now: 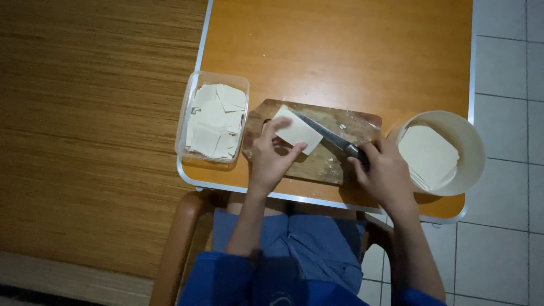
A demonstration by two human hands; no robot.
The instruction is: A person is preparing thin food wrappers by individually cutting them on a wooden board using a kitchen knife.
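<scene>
Pale dough sheet (297, 131) is pinched by left hand (268, 160); knife (331, 137), at three o'clock, is gripped by right hand (384, 174)

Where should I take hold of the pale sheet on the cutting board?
Probably grip the pale sheet by its left corner, coming from the left as the left hand does: it lies flat on the cutting board, and the knife in the right hand borders its right edge.

packages: I see a clear plastic box (182, 127) on the left, full of pale square sheets | a round white tub (474, 148) on the right, holding bigger pale sheets | labels, signs, screens: I see none
</scene>
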